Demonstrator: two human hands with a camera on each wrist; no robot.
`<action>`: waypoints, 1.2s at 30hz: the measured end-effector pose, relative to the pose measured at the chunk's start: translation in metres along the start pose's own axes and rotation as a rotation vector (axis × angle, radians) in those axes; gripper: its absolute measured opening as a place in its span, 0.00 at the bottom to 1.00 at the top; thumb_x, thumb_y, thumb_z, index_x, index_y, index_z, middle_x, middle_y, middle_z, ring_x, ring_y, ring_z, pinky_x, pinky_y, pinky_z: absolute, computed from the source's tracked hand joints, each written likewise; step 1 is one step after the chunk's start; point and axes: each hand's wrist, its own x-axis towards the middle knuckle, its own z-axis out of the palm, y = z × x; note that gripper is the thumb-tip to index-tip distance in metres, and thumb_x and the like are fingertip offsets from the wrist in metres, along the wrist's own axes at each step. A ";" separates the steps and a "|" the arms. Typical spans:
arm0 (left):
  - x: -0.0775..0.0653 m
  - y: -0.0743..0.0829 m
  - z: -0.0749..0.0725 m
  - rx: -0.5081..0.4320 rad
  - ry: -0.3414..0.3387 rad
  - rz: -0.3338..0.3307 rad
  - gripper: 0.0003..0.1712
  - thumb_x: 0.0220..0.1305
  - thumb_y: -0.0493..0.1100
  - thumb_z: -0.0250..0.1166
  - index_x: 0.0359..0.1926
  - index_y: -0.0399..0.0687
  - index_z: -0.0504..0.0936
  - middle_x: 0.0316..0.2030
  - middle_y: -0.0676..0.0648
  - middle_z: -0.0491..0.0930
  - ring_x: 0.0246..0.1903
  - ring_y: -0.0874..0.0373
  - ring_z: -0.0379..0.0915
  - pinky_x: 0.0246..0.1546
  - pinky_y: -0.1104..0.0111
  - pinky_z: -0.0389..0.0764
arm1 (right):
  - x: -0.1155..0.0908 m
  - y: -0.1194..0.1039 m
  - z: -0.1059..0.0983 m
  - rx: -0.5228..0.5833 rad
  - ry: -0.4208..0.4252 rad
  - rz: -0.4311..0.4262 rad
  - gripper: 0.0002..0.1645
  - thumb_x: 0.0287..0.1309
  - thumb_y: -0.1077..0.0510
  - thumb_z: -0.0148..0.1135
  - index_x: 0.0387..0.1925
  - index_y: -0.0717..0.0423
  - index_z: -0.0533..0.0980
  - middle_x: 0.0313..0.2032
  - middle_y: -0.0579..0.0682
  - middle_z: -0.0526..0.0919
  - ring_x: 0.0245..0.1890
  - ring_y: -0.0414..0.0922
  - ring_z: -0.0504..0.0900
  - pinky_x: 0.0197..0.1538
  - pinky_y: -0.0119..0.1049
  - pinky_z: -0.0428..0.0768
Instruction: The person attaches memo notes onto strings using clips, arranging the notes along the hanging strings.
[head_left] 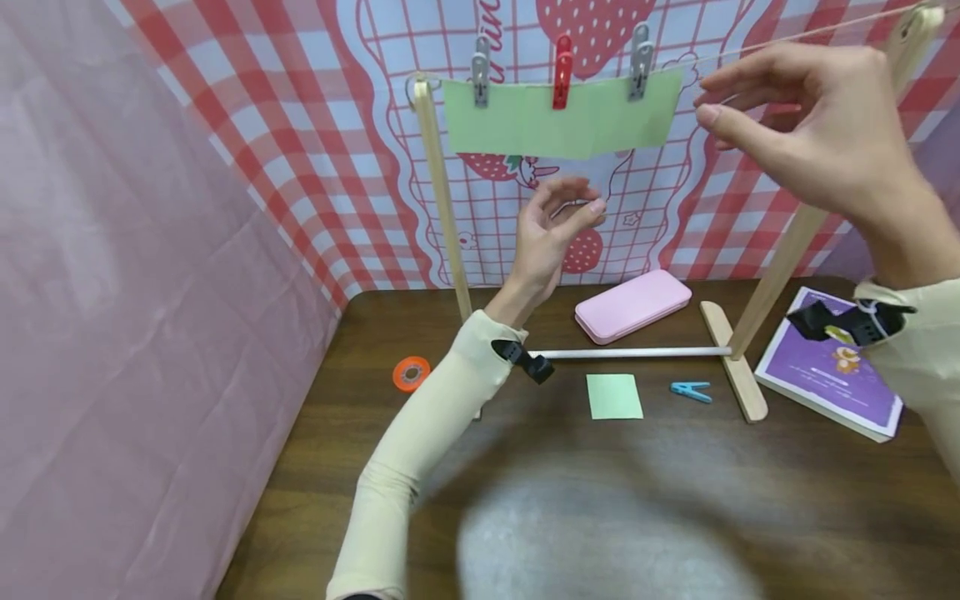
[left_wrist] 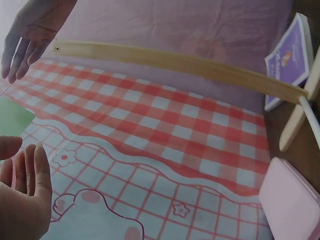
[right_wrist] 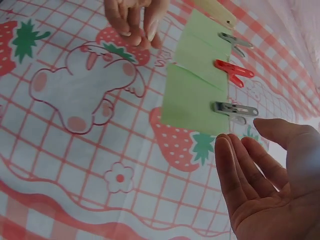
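Observation:
Light green paper notes [head_left: 525, 125] hang overlapping from a string [head_left: 817, 32] between two wooden posts. A grey clip [head_left: 481, 73], a red clip [head_left: 562, 75] and a second grey clip [head_left: 640, 65] hold them along the top edge. Just right of the notes, my right hand [head_left: 825, 133] is raised with bent, parted fingers and nothing in them. In the right wrist view, the fingertips of that right hand [right_wrist: 265, 175] are close to the nearer grey clip [right_wrist: 235, 109]. Below the notes hovers my left hand [head_left: 546, 229], empty, its fingers loosely bent.
On the brown table [head_left: 337, 483] lie a green sticky note [head_left: 614, 396], a blue clip [head_left: 691, 391], a pink case [head_left: 633, 306], an orange tape roll [head_left: 400, 377] and a purple book [head_left: 832, 367]. The right post [head_left: 780, 275] stands on a wooden foot, joined by a white rod [head_left: 637, 353].

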 end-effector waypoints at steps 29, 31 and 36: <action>-0.082 -0.039 -0.046 0.502 -0.208 -0.194 0.21 0.65 0.30 0.70 0.57 0.32 0.77 0.52 0.31 0.82 0.45 0.53 0.84 0.52 0.68 0.89 | -0.094 0.085 0.034 -0.075 -0.211 0.074 0.21 0.56 0.59 0.79 0.52 0.52 0.86 0.36 0.30 0.89 0.33 0.12 0.78 0.38 0.06 0.75; -0.085 -0.042 -0.047 0.526 -0.212 -0.220 0.21 0.65 0.30 0.70 0.58 0.33 0.78 0.53 0.32 0.83 0.45 0.50 0.85 0.50 0.69 0.89 | -0.102 0.090 0.038 -0.079 -0.225 0.074 0.21 0.55 0.59 0.79 0.52 0.53 0.86 0.36 0.44 0.92 0.32 0.12 0.77 0.37 0.07 0.75; -0.093 -0.051 -0.052 0.592 -0.234 -0.279 0.21 0.65 0.31 0.71 0.58 0.34 0.78 0.52 0.29 0.83 0.46 0.43 0.86 0.45 0.72 0.89 | -0.122 0.100 0.047 -0.067 -0.263 0.075 0.21 0.53 0.62 0.80 0.50 0.55 0.85 0.37 0.56 0.92 0.30 0.14 0.78 0.32 0.11 0.76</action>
